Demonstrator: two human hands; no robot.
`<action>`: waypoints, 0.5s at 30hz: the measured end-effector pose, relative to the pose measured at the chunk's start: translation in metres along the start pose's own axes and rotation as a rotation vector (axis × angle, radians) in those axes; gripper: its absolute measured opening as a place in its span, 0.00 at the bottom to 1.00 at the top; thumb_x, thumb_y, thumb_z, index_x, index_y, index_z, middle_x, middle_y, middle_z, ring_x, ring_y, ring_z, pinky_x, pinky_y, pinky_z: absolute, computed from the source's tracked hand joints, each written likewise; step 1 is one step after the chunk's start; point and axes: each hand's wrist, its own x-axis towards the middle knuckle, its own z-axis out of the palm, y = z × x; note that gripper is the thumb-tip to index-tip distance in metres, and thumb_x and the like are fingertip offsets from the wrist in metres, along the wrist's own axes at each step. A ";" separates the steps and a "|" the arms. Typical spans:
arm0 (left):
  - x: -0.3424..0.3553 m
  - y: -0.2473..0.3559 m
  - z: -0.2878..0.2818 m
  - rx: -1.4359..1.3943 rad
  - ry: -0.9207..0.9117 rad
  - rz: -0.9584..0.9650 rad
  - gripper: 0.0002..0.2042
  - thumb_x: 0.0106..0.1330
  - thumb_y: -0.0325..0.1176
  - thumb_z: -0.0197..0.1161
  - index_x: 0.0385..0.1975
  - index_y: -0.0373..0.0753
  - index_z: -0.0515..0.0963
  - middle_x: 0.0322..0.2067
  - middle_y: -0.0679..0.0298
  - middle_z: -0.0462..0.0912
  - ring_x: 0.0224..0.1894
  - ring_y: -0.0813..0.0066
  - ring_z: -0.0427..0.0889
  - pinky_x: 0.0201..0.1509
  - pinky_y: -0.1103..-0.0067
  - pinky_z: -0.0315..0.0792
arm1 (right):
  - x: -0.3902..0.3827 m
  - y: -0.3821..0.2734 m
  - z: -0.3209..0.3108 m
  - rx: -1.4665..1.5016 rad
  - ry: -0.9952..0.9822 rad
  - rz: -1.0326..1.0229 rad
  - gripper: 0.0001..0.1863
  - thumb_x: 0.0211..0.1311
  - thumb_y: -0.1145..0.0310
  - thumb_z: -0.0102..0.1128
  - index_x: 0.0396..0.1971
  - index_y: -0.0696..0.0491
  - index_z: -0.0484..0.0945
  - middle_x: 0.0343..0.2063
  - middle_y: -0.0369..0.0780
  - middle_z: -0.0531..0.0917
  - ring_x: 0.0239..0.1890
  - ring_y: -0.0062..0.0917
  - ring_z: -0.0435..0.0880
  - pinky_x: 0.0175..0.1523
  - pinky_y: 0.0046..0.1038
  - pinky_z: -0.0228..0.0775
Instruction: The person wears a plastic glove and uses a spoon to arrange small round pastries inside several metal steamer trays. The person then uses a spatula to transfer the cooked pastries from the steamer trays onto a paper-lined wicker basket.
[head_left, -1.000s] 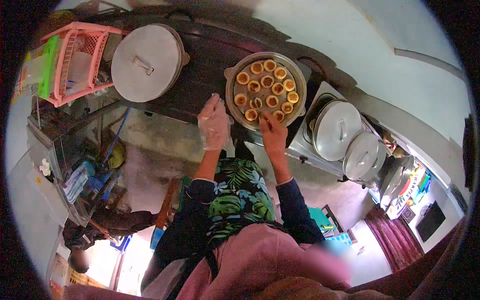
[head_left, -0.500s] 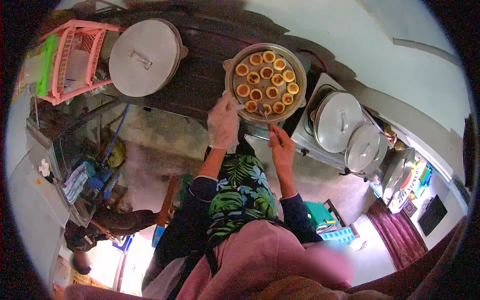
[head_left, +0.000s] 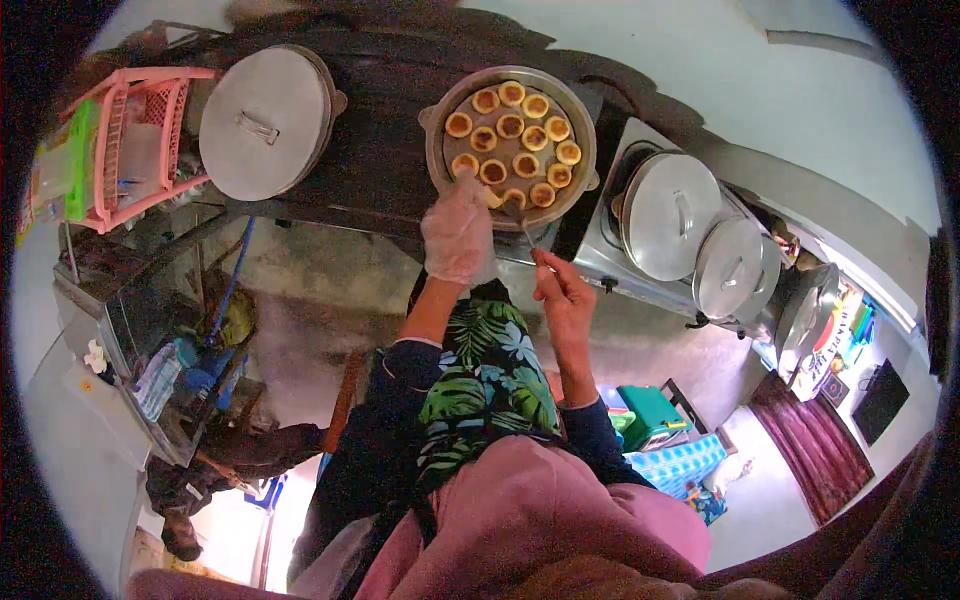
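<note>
A round metal pan [head_left: 435, 140] holds several small round pastries [head_left: 509, 126] with browned tops. My left hand [head_left: 456, 228], in a clear plastic glove, reaches over its lower-left rim, fingers drawn together at the pastries there; what they hold, if anything, is hidden. My right hand [head_left: 561, 296] grips the handle of a thin metal utensil [head_left: 528, 230], whose end lies among the pastries at the pan's near side, just right of my gloved fingers.
A lidded pot [head_left: 258, 120] stands left on the dark counter, beside pink plastic baskets [head_left: 130, 205]. Right of the pan, a steel stove [head_left: 600, 250] carries lidded pots [head_left: 664, 215]. At lower left, another person [head_left: 230, 460] is near a glass-sided cabinet [head_left: 145, 300].
My gloved left hand has come up and right, from beside the pan onto its lower-left edge. My right hand has drawn slightly down and right with the utensil. The whole view has shifted slightly.
</note>
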 end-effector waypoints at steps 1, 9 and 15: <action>0.004 0.007 -0.009 -0.107 0.055 -0.049 0.09 0.61 0.31 0.56 0.39 0.35 0.74 0.30 0.55 0.81 0.29 0.54 0.81 0.32 0.65 0.75 | -0.001 -0.005 -0.006 0.005 0.034 0.019 0.14 0.61 0.68 0.59 0.46 0.57 0.80 0.20 0.33 0.77 0.22 0.14 0.73 0.28 0.18 0.64; -0.011 0.001 0.043 -0.125 0.049 0.069 0.09 0.63 0.30 0.53 0.41 0.38 0.74 0.31 0.51 0.79 0.34 0.53 0.81 0.39 0.64 0.74 | 0.026 0.033 -0.003 -0.258 0.109 -0.127 0.14 0.62 0.69 0.58 0.46 0.56 0.79 0.22 0.36 0.80 0.21 0.18 0.75 0.29 0.22 0.68; 0.005 0.019 0.001 -0.465 0.039 -0.257 0.11 0.66 0.33 0.53 0.44 0.35 0.75 0.35 0.51 0.81 0.40 0.55 0.81 0.41 0.66 0.74 | 0.024 0.036 0.003 -0.235 0.158 -0.126 0.13 0.61 0.70 0.57 0.45 0.55 0.78 0.31 0.44 0.84 0.29 0.30 0.83 0.36 0.28 0.74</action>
